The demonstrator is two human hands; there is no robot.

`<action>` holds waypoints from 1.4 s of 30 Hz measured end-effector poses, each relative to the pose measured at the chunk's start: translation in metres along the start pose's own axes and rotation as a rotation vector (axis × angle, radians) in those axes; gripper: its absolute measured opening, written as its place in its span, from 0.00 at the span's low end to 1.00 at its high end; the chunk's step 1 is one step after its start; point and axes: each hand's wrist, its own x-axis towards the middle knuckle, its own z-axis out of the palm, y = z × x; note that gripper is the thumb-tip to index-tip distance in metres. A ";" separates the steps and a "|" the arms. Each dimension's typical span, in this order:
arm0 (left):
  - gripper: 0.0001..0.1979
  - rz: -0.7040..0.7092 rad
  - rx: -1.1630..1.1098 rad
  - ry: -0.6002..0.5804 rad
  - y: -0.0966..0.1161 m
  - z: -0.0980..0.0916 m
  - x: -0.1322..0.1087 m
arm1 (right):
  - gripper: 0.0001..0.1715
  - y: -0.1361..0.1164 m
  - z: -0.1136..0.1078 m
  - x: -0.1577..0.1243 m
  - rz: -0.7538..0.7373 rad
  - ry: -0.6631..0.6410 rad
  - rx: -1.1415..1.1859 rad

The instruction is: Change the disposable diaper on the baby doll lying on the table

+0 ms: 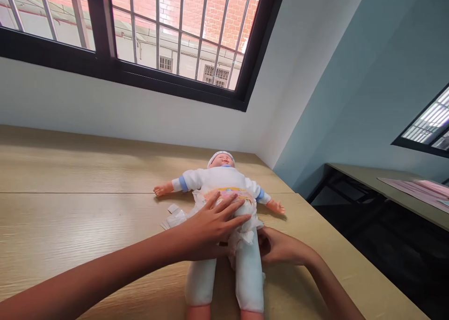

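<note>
A baby doll [224, 176] lies on its back, arms spread, its head toward the window and its legs toward me. It wears a white top with blue cuffs, a white cap and white leggings. Around its hips sits a white diaper [245, 237] with a coloured waistband and ruffled leg edges. My left hand [213, 221] rests flat across the diaper's front, fingers spread. Beside the doll's thigh, on the right, my right hand [280, 246] is curled at the diaper's side edge, its fingertips partly hidden. A loose side tab [177, 214] of the diaper lies out at the left.
The doll lies on a light wooden table [87, 170], whose right edge runs diagonally. Behind it are a white wall and a barred window [178, 30]. A second table [358, 172] with a pink cloth [417, 189] stands at the right.
</note>
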 end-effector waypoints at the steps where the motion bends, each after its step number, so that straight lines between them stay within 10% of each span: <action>1: 0.36 -0.002 0.005 -0.010 0.000 0.000 0.000 | 0.22 -0.002 0.005 0.002 -0.020 0.009 -0.009; 7: 0.38 -0.008 -0.009 -0.021 -0.001 0.001 0.000 | 0.10 0.009 -0.002 0.007 -0.096 0.103 -0.132; 20: 0.36 0.006 -0.067 -0.100 -0.002 -0.003 0.002 | 0.10 0.063 -0.046 0.020 0.063 0.763 -0.003; 29: 0.26 -0.026 -0.129 -0.022 0.003 -0.012 0.005 | 0.19 0.031 -0.042 0.006 0.053 0.656 0.306; 34: 0.10 -0.143 -0.215 0.098 0.022 -0.023 0.055 | 0.20 0.019 -0.039 0.004 0.002 0.602 0.598; 42: 0.04 -0.233 -0.016 -0.113 0.037 0.014 0.130 | 0.19 0.023 -0.038 0.007 -0.049 0.641 0.710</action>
